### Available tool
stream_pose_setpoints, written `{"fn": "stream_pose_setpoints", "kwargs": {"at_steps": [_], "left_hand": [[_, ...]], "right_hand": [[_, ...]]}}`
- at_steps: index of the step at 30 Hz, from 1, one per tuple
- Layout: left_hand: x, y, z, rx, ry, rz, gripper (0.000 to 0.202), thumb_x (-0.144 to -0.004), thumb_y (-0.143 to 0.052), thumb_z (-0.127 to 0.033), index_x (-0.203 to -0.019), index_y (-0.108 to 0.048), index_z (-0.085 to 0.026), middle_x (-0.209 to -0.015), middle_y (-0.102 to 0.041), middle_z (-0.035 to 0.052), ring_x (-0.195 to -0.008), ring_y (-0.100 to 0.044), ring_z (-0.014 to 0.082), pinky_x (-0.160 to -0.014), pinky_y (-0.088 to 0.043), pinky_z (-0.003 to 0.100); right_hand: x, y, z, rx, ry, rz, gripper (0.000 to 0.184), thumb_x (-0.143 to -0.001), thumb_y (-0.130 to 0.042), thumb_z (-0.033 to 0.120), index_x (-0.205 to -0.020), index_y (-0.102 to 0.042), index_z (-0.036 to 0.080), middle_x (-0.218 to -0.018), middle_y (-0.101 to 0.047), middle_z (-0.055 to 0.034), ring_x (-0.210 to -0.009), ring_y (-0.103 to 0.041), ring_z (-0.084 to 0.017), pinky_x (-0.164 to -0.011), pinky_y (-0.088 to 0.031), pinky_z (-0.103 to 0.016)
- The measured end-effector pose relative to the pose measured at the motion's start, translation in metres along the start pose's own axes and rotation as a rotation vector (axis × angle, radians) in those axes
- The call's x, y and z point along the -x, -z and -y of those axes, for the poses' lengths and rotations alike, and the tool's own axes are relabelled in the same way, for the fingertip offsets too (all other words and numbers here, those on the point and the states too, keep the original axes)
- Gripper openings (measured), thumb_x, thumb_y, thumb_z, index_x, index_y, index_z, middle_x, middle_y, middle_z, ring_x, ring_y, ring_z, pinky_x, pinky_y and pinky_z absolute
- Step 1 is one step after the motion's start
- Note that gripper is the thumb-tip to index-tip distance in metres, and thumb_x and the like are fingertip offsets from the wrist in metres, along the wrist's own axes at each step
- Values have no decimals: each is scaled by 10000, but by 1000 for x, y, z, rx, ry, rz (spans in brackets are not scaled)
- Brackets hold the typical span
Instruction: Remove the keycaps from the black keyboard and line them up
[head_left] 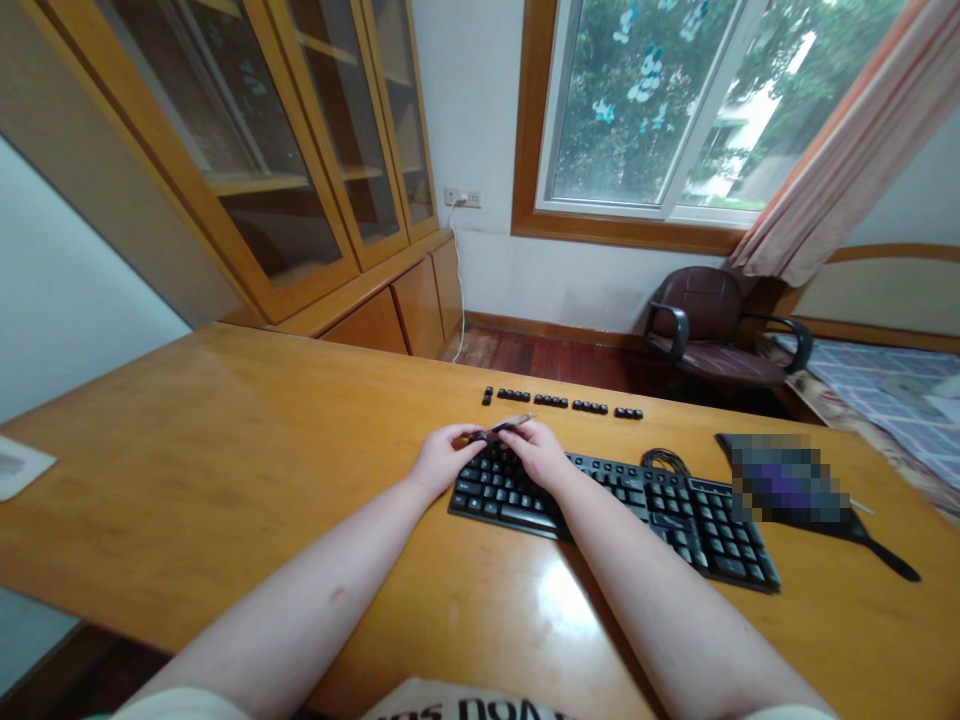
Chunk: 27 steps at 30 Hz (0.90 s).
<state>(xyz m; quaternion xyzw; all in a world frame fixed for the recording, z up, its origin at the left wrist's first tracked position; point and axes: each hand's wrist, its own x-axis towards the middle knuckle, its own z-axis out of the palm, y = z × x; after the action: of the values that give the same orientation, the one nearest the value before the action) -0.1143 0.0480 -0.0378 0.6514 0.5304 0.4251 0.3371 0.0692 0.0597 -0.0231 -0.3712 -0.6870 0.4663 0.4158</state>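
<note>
A black keyboard [615,490] lies on the desk under my hands, its top left corner hidden behind my fingers. My right hand [536,452] is closed around a thin stick-like tool [517,422], which slants up to the right with a pale end; its exact kind is not clear. At the keyboard's upper left edge, my left hand [444,458] has thumb and fingers pinched close to the right hand's fingertips. What it holds, if anything, is too small to make out. Beyond the hands, several loose black keycaps [551,400] stand in short rows.
The wooden desk [247,470] spreads around the keyboard. A coiled black cable [664,460] sits behind it. To the right lies a dark flat pouch [832,525] with a strap, partly blurred. White paper [22,468] rests at the left edge. An office chair [705,320] stands beyond the desk.
</note>
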Motion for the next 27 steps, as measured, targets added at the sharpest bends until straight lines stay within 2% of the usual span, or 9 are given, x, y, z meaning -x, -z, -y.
{"fn": "stream_pose_setpoints", "kwargs": {"at_steps": [7, 12, 17, 19, 22, 24, 27], "left_hand": [[1, -3, 3, 110, 25, 14, 292, -694, -658, -315, -945, -665, -166, -946, -698, 72, -896, -637, 208, -884, -476, 370], [-2, 3, -4, 229, 67, 81, 285, -702, -628, -377, -890, -685, -171, -953, -702, 68, -922, -630, 217, -891, -467, 363], [-5, 5, -5, 420, 152, 70, 269, -643, -687, -384, -779, -667, -153, -832, -708, 64, -819, -643, 203, -828, -489, 340], [-6, 4, -1, 504, 197, 35, 295, -632, -700, -386, -788, -644, -142, -798, -699, 63, -777, -645, 190, -806, -497, 338], [-8, 2, 6, 547, 218, -40, 331, -691, -647, -420, -860, -595, -141, -814, -682, 61, -750, -645, 165, -791, -508, 342], [-11, 4, 11, 555, 224, -90, 316, -736, -604, -412, -914, -561, -154, -866, -671, 62, -780, -646, 156, -800, -511, 352], [-15, 9, 16, 538, 225, -152, 264, -786, -554, -366, -966, -532, -174, -899, -662, 69, -795, -649, 151, -801, -517, 368]], "right_hand": [[0, -3, -1, -59, -35, 93, 265, -846, -458, 295, -980, -661, 190, -940, -681, -37, -857, -632, -167, -816, -501, -333], [0, -3, -1, -35, -35, 40, 267, -869, -428, 284, -974, -657, 197, -897, -687, -44, -810, -646, -165, -790, -514, -320], [2, 0, 9, 161, 80, 58, 245, -865, -448, 252, -975, -665, 221, -910, -683, -27, -865, -631, -160, -833, -487, -317], [3, 1, 14, 205, 169, 84, 231, -860, -463, 240, -956, -674, 230, -964, -679, -27, -938, -613, -161, -897, -453, -332], [5, 1, 17, 265, 273, 109, 211, -847, -492, 229, -933, -684, 240, -1087, -641, -37, -1042, -567, -162, -963, -408, -342], [5, 1, 16, 299, 290, 67, 216, -846, -492, 226, -945, -683, 248, -1113, -625, -41, -1061, -554, -162, -972, -402, -349], [4, 5, 10, 255, 265, -107, 226, -857, -470, 256, -947, -678, 246, -1055, -639, -48, -1037, -563, -176, -938, -431, -367]]}}
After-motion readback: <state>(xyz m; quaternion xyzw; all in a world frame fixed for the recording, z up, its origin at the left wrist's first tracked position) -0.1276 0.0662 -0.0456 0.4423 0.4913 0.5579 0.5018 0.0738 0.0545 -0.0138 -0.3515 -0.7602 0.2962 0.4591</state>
